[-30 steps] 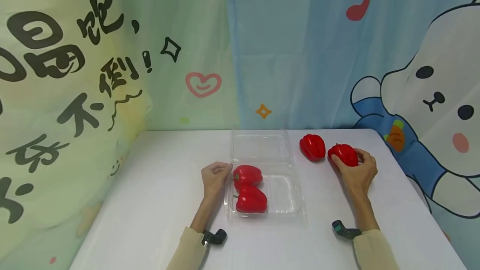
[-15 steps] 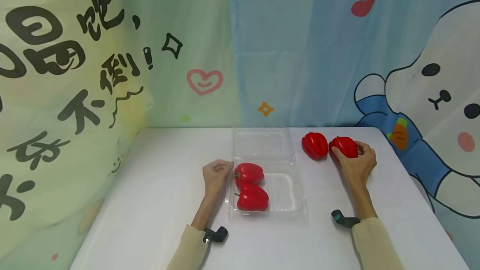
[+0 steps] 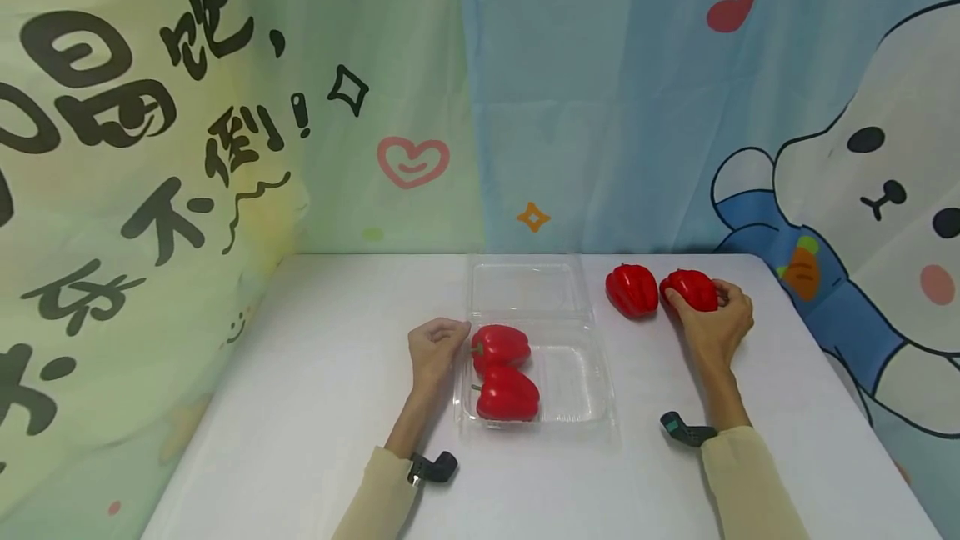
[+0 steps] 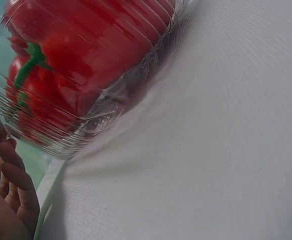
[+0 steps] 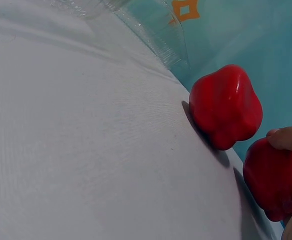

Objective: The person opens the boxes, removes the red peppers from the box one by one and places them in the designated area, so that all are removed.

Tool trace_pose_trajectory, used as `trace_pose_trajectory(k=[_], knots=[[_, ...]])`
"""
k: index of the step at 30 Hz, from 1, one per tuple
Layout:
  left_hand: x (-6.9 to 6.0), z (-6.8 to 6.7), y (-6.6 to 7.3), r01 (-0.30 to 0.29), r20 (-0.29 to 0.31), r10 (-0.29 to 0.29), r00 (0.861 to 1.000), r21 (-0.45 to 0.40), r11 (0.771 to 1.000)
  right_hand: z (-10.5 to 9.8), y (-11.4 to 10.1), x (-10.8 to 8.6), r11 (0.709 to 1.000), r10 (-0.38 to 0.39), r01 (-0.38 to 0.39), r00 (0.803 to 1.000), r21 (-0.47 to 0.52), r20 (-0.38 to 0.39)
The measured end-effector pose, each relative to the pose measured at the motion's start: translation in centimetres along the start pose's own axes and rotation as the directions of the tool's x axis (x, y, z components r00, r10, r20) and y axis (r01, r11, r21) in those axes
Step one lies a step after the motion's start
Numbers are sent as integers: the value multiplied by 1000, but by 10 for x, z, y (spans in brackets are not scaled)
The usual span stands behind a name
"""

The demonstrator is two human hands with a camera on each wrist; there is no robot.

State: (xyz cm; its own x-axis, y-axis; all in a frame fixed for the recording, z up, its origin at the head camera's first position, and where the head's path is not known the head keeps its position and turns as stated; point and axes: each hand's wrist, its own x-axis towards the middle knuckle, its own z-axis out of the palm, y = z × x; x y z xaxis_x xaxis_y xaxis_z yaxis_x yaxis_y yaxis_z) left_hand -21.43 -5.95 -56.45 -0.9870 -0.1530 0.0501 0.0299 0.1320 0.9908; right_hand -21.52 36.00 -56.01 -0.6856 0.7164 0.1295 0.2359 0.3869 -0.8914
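Observation:
Two red bell peppers point(image 3: 501, 347) with green stems lie one in front of the other in the left half of a clear plastic clamshell box point(image 3: 577, 386). Thumb and fingers of my left hand point(image 3: 435, 348) pinch the box's left rim, as the left wrist view also shows point(image 4: 10, 190). At the right, my right hand point(image 3: 714, 327) grips another red bell pepper point(image 3: 690, 288) between thumb and fingers. Just left of that one sits a further red bell pepper point(image 3: 632, 291), which stands on the table in the right wrist view too.
The box's clear lid point(image 3: 527, 287) lies folded back toward the rear of the white table point(image 3: 322, 407). A printed curtain point(image 3: 555, 107) hangs behind the table's back edge. Each wrist wears a small black camera.
The whole head view has shifted slightly. Both hands keep their hold, and the peppers stay in about the same places on the table and in the box.

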Motion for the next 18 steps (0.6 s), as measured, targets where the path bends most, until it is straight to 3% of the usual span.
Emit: trace_pose_trajectory(k=[7, 18], knots=[[-2, 0, 1, 2, -4, -2, 1000, -1, 1000, 5, 0, 0, 1000, -23, 23, 1000, 12, -5], [-2, 1, -1, -5, 5, 5, 1000, -22, 1000, 6, -5, 0, 1000, 3, -2, 1000, 14, -19]])
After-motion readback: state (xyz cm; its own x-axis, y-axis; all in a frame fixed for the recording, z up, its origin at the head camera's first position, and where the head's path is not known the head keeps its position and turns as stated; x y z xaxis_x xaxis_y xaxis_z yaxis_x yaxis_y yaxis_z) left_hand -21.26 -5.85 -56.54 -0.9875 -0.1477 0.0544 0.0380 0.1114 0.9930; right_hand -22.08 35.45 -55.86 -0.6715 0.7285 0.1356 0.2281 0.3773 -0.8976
